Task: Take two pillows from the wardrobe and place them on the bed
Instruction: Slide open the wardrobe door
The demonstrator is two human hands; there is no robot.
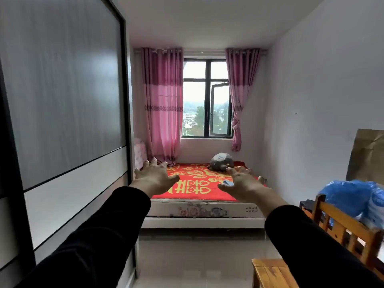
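A: Both hands, left (154,178) and right (242,181), splayed, empty. Grey sliding-door wardrobe (62,121) closed on left; pillows not visible.
B: Slide its door first, grab both together. Red-and-gold quilted bed (193,183) lies beyond; grey plush toy (220,162) at far end.

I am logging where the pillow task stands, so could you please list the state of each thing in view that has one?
Left hand: open, fingers spread, empty.
Right hand: open, fingers spread, empty.
Wardrobe: sliding door shut.
Bed: red cover on, no pillows visible.
Window: right pane swung open.
Left curtain: hanging loose.
Right curtain: tied in a knot.
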